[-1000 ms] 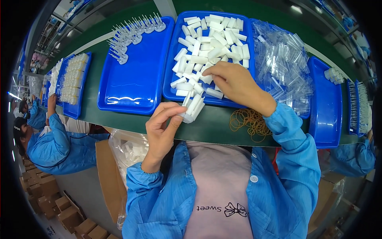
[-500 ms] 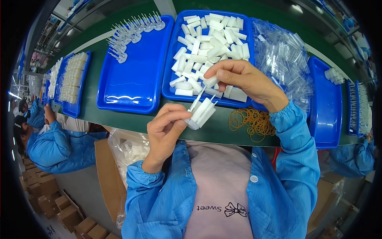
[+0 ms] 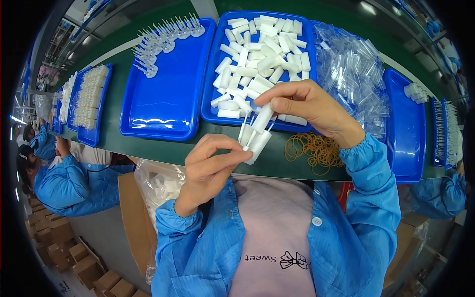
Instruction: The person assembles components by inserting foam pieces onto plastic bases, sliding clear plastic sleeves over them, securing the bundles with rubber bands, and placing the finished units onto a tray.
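My left hand (image 3: 210,163) pinches a small bundle of white plastic tubes (image 3: 251,141) with thin stems, held over the near edge of the green belt. My right hand (image 3: 309,106) holds a single white tube (image 3: 262,119) by its upper end and sets it against the bundle. Just behind my hands is a blue tray (image 3: 210,106) heaped with several loose white tubes (image 3: 257,59).
A second blue tray (image 3: 163,109) to the left carries small clear stemmed parts at its far end. Yellow rubber bands (image 3: 316,148) lie on the belt by my right wrist. Clear plastic bags (image 3: 354,74) and more blue trays sit at right. A co-worker in blue (image 3: 69,183) is at left.
My right hand left the tray with one white tube and brought it toward me to the bundle. My left hand lifted the bundle slightly nearer my body.
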The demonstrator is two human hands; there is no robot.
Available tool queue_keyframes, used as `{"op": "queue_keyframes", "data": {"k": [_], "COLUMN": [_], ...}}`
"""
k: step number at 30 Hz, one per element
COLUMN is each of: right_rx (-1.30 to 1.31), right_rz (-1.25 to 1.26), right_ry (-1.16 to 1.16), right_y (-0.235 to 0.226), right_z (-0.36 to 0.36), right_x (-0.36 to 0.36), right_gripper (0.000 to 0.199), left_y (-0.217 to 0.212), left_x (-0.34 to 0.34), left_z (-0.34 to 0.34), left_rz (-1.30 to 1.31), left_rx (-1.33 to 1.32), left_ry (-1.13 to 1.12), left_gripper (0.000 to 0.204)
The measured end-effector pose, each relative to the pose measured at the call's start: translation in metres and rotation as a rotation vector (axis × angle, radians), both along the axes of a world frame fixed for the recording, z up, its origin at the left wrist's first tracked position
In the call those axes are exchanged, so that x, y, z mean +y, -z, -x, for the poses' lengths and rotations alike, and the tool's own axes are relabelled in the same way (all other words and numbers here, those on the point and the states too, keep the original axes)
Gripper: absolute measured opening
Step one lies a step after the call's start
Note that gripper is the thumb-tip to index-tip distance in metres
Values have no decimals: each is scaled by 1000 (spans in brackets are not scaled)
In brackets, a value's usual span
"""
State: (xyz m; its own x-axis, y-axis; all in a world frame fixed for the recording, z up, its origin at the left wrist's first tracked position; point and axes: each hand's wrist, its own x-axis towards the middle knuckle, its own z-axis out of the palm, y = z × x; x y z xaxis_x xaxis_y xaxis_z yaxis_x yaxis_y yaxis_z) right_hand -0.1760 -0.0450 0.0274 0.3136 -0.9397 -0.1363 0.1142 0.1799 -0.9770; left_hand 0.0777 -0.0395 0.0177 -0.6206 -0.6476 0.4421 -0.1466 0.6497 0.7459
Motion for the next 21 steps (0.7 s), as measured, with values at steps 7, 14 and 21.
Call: {"op": "queue_keyframes", "data": {"k": [7,14,21], "right_rx": [163,157,179], "right_rz": [78,107,105], "right_ry": [-2,23,119], "right_y": [-12,-9,-12], "right_z": [-20,-39,-56], "right_x": [15,26,31], "right_gripper": [19,18,15], "left_y": [16,28,32], "left_x": [1,12,17], "left_z": [0,-6,-12], "left_rz": [14,-190,-289], "left_rx": [154,231,263], "left_ry": [-43,-129,-226], "left_gripper": [40,56,56]}}
